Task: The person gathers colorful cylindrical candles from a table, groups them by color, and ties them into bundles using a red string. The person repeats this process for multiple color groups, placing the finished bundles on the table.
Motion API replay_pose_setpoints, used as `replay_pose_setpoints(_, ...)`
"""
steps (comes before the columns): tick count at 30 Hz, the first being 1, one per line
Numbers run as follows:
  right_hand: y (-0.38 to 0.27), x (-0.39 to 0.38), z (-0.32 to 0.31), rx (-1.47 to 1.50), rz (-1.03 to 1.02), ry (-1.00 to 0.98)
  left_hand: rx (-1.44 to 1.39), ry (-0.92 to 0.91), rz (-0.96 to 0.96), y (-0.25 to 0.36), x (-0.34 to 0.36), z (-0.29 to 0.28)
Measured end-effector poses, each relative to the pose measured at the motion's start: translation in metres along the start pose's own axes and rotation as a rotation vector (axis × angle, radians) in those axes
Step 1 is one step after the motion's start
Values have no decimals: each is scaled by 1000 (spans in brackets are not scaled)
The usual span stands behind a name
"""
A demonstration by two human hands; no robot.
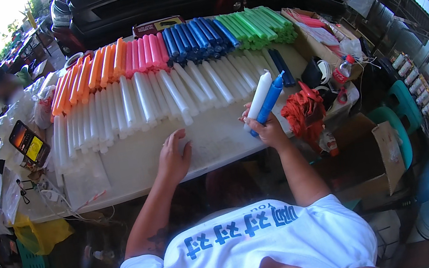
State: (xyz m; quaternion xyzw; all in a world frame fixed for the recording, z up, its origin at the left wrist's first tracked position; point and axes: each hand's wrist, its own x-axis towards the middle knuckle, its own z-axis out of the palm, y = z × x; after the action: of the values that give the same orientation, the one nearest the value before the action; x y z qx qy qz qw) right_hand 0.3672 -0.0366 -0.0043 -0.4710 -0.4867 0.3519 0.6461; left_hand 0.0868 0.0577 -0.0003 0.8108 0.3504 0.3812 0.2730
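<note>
Slanting through right-hand fingers, 1 white candle adjoins 1 blue candle.

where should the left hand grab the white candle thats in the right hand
Probably the bare upper shaft of the white candle, just below its tip, with the left hand coming from the left. That stretch sticks out beyond the right hand, slanting up to the right, while the blue candle lies along its right side.

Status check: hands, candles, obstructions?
Right hand gripping white cylindrical candle, blue cylindrical candle. Left hand looks empty, over white tabletop. Crumpled red material beside right hand, not between hands.
</note>
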Motion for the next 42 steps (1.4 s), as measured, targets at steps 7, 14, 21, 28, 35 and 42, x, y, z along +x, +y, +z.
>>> replay_pose_setpoints(7,-46,11,33,-396,126,-101,-204,-148,-78,-2,11,-3)
replay_pose_setpoints(14,-78,35,114,-549,363,-699,-1021,-181,-303,0,-2,-22)
replay_pose_setpoints(21,-67,53,155,-1161,97,-706,-123,313,-265,-38,-22,-77)
replay_pose_setpoints(28,-110,150,188,-916,373,-438,164,253,-114,-52,-32,-93)
replay_pose_setpoints(35,-36,339,299,-1166,174,-150,94,186,-40,-46,-36,-97)
replay_pose_setpoints(42,54,424,363,-1125,358,-13,-24,169,-8,-52,-35,-109)
